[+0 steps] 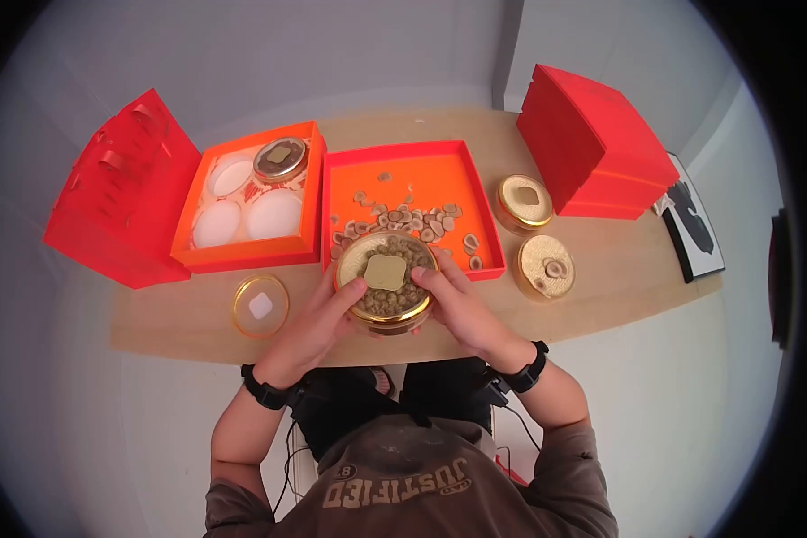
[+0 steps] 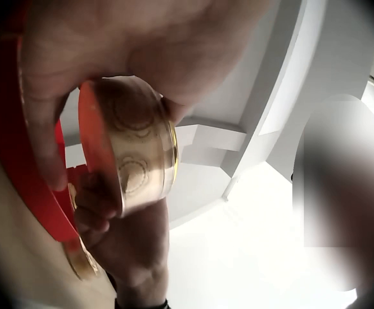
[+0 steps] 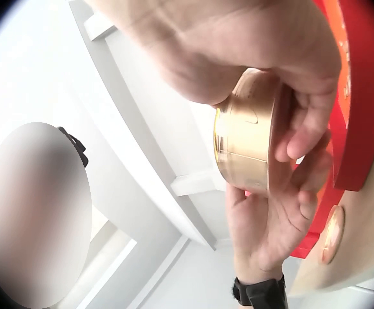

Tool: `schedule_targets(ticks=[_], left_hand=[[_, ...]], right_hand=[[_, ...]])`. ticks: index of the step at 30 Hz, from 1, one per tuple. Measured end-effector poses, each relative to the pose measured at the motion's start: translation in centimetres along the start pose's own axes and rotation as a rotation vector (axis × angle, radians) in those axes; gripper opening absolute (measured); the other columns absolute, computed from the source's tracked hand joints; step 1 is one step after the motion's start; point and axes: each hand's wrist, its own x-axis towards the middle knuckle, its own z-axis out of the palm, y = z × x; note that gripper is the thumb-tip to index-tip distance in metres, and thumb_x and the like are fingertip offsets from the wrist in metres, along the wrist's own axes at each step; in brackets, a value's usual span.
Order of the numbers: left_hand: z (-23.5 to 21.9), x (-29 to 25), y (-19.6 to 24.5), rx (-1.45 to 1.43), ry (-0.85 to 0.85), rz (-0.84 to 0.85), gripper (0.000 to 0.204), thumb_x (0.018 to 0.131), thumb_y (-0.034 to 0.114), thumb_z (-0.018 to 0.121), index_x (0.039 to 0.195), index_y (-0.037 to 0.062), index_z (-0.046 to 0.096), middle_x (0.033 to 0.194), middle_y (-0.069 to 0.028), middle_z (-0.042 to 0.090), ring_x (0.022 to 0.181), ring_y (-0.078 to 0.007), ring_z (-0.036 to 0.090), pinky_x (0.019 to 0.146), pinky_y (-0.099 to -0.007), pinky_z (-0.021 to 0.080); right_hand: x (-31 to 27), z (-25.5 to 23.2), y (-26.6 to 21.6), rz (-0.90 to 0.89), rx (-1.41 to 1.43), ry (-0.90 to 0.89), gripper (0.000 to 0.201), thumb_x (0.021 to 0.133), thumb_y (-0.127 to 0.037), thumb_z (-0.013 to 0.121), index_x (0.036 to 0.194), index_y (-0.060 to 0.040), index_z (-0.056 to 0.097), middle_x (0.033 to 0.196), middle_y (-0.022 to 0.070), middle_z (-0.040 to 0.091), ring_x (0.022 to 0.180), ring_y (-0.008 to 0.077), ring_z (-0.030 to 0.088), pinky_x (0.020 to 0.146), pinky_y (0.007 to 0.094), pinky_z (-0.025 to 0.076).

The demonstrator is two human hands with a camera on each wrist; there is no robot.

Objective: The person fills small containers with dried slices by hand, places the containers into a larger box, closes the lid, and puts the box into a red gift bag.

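Both hands hold a round clear jar (image 1: 394, 305) in front of the body. Its lid has a gold rim and a square gold label, and dark, small pieces show through the top. On the left, my left hand (image 1: 316, 320) grips the wall, thumb at the label's edge. My right hand (image 1: 464, 316) grips the opposite side, its thumb also on the lid. In the left wrist view the jar (image 2: 138, 148) is tilted on edge, fingers curled under its base. The right wrist view shows the jar's gold-toned side (image 3: 248, 129) between both hands.
Behind the jar lies a red tray (image 1: 350, 170) with scattered round slices (image 1: 403, 218). At left, an orange box (image 1: 251, 254) holds one jar (image 1: 280, 160) beside round white hollows. A gold-rimmed lid (image 1: 260, 307) lies nearby. Two gold jars (image 1: 524, 202) and a red box (image 1: 592, 143) stand at right.
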Motion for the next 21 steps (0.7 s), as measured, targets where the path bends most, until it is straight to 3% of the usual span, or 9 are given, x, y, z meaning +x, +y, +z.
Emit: schedule_targets(ticks=[2,5,8,10,11,13,14,17,21], left_hand=[[0.3,-0.2,0.1,-0.258,-0.1,-0.07,0.058,0.108,0.026,0.051,0.157,0.0076,0.026,0.148,-0.0136,0.047,0.131,-0.0249,0.057,0.093,-0.0428,0.059],[0.5,0.1,-0.2,-0.296,-0.083,-0.036,0.052,0.109,0.024,0.048,0.155,0.006,0.031,0.142,-0.0133,0.055,0.12,-0.0242,0.065,0.082,-0.0415,0.063],[0.4,-0.2,-0.2,-0.268,-0.086,-0.032,0.05,0.109,0.022,0.048,0.153,0.0041,0.033,0.14,-0.0137,0.056,0.12,-0.0263,0.065,0.088,-0.0436,0.062],[0.1,-0.2,-0.5,-0.301,-0.09,-0.036,0.053,0.107,0.018,0.052,0.154,0.0053,0.03,0.142,-0.0134,0.054,0.121,-0.0259,0.064,0.086,-0.0429,0.063],[-0.1,-0.2,-0.7,-0.336,-0.097,-0.044,0.058,0.105,0.015,0.055,0.155,0.0065,0.027,0.143,-0.0131,0.052,0.121,-0.0255,0.064,0.083,-0.0421,0.064],[0.3,-0.3,-1.2,-0.34,-0.068,0.008,0.059,0.105,0.015,0.057,0.155,0.0064,0.027,0.144,-0.0134,0.05,0.122,-0.0256,0.062,0.083,-0.0419,0.064],[0.5,-0.3,-1.5,-0.352,-0.05,0.044,0.061,0.104,0.015,0.058,0.156,0.0062,0.026,0.145,-0.0138,0.049,0.124,-0.0257,0.061,0.083,-0.0417,0.064],[0.5,-0.5,-2.3,-0.342,-0.009,0.057,0.074,0.1,0.013,0.065,0.159,0.0087,0.019,0.147,-0.0117,0.045,0.126,-0.0248,0.059,0.084,-0.0409,0.064],[1.0,-0.8,-1.5,-0.21,0.009,0.084,0.084,0.096,0.01,0.071,0.16,0.0095,0.015,0.149,-0.0102,0.045,0.127,-0.0228,0.057,0.089,-0.0403,0.062]], right_hand=[[0.2,0.1,0.0,0.004,-0.016,0.006,0.058,0.104,-0.029,0.057,0.152,-0.0054,0.034,0.119,0.009,0.065,0.089,0.014,0.069,0.063,0.0289,0.056],[0.4,0.1,0.1,0.016,-0.022,0.024,0.057,0.104,-0.029,0.057,0.152,-0.0072,0.035,0.12,0.0079,0.065,0.09,0.0136,0.069,0.064,0.029,0.056],[0.3,0.1,0.0,0.003,-0.045,0.024,0.058,0.104,-0.028,0.056,0.154,-0.008,0.034,0.123,0.0078,0.063,0.094,0.0129,0.068,0.067,0.0283,0.055],[0.0,0.2,-0.2,-0.006,-0.069,-0.013,0.058,0.106,-0.027,0.054,0.156,-0.0079,0.032,0.132,0.0087,0.059,0.107,0.0135,0.065,0.079,0.0299,0.056],[0.0,0.2,-0.2,-0.012,-0.072,-0.029,0.058,0.106,-0.027,0.054,0.156,-0.0079,0.032,0.132,0.0087,0.059,0.107,0.0135,0.065,0.079,0.0299,0.056],[0.0,0.3,0.0,-0.021,-0.092,-0.004,0.058,0.107,-0.026,0.053,0.157,-0.0073,0.03,0.141,0.0095,0.053,0.121,0.0158,0.06,0.094,0.0335,0.055],[-0.1,0.4,0.1,-0.03,-0.096,-0.029,0.058,0.107,-0.026,0.053,0.157,-0.0073,0.03,0.141,0.0095,0.053,0.121,0.0158,0.06,0.094,0.0335,0.055],[-0.3,0.9,0.3,-0.036,-0.069,0.041,0.062,0.106,-0.021,0.055,0.158,-0.0062,0.024,0.147,0.0122,0.049,0.135,0.0191,0.05,0.11,0.034,0.045],[0.2,0.7,1.1,-0.158,-0.16,0.021,0.064,0.106,-0.017,0.055,0.159,-0.0049,0.021,0.149,0.0133,0.047,0.138,0.02,0.046,0.114,0.0345,0.04]])
